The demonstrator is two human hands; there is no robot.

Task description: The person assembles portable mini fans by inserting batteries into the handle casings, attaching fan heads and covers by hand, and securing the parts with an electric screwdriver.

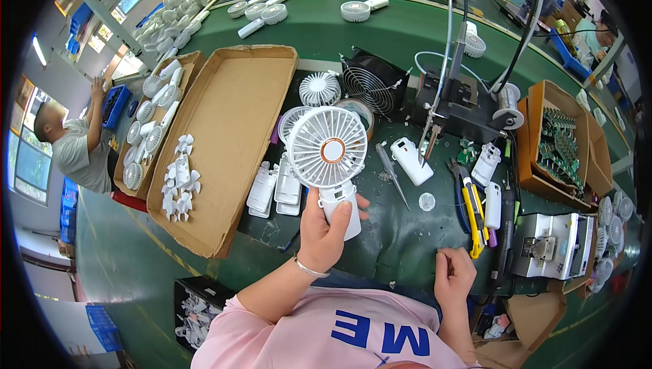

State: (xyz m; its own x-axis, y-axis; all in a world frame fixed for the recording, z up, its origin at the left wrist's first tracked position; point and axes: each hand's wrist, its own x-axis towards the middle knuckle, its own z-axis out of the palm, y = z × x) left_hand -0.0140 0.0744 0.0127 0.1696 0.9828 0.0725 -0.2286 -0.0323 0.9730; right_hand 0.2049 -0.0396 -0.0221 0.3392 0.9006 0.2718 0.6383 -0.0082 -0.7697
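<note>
A white handheld fan (327, 146) with an orange ring at its hub is raised over the middle of the workbench. My left hand (324, 230) is wrapped round its handle, thumb on the front near the button. Near the bench's front edge rests my right hand (455, 270), fingers curled in and nothing visible in them. Yellow-handled cutters (473, 209) lie just beyond it. White handle shells (286, 189) are stacked left of the fan. To the right lie a screwdriver (390, 165), an open white handle (411, 162) and a round white disc (426, 202).
A cardboard tray (224, 111) with white fan blades stands left, beside a box of fans (146, 134). A black wire-fed machine (458, 107) stands at the back right, near a box of green circuit boards (564, 145). Farther left, a person (81, 141) stands beside a blue bin.
</note>
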